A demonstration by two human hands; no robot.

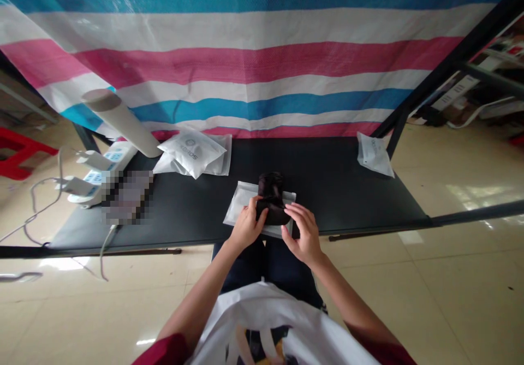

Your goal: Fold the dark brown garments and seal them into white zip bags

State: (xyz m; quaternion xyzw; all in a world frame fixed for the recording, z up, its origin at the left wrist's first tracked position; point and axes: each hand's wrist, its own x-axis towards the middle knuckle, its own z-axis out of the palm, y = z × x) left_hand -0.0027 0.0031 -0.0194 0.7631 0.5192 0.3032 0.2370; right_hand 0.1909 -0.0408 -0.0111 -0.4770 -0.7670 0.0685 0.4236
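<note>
A dark, shiny folded cloth item (271, 190) lies on a white plastic pouch (237, 204) near the table's front edge. Its lower part is folded into a flat flap, and its exact kind cannot be made out. My left hand (248, 224) grips the cloth's left side, with the thumb pressed on top. At the right side, my right hand (302, 233) has thumb and fingers apart, the fingertips at the cloth's edge. Both hands partly cover the pouch.
Several white printed pouches (192, 152) are piled at the back left, and another pouch (374, 155) lies far right. A pale bottle (123, 122), a power strip (96, 177) with chargers and a blurred-out phone (129, 196) with its cable occupy the left end. Striped sheeting (245, 65) hangs behind.
</note>
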